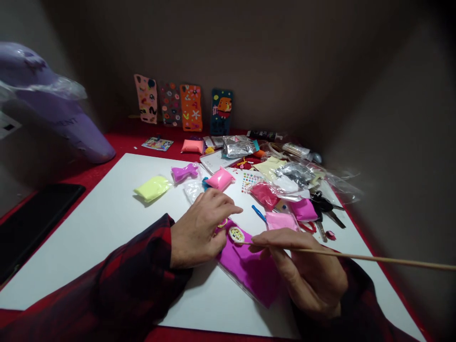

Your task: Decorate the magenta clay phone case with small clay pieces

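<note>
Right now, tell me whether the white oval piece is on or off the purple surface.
On: purple surface shows above and below the white oval piece, with the stick at its edge.

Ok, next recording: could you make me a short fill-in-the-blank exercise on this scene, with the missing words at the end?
1. At the back, ____ cases stand in a row.
2. The packet farthest left on the board is ____.
3. The left hand is at the edge of the purple piece, while the right hand holds a long, thin ____.
4. The oval on the purple piece has a ____ rim.

Missing words: four; yellow; stick; white.
</note>
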### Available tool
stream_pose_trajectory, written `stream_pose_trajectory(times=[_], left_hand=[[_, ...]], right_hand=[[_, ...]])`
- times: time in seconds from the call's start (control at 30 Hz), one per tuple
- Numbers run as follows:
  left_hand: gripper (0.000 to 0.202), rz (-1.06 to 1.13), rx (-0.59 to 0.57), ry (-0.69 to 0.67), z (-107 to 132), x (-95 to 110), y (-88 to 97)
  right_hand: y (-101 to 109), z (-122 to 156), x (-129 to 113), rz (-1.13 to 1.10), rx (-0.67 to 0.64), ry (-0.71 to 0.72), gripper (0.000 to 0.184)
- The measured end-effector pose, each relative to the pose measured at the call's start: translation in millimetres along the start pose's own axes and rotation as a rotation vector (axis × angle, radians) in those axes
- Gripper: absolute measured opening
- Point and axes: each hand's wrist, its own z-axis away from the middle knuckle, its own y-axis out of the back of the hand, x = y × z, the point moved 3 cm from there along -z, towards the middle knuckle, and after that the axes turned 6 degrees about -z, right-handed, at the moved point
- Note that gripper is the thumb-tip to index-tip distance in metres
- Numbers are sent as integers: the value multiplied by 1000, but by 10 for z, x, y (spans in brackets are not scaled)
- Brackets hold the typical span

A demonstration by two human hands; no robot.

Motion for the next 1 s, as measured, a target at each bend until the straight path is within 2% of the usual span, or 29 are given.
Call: stream_pose_trajectory(times=[0.1,0.3,0.67,0.87,1.0], left_hand=[[41,-1,7,5,3,-4,-8],[38,1,0,17,-14,10,-7],[34,2,15,15,2,19,4],[33,2,7,16,0,22,6],[33,-4,12,17,-1,21,2]], right_hand=[[0,2,6,23,-18,34,29],[-19,9,38,18,7,21,29],[22,0,47,36,-40,-5,29],[29,-16,34,11,-21,25,33],[32,-42,-7,-17,11,13,28]])
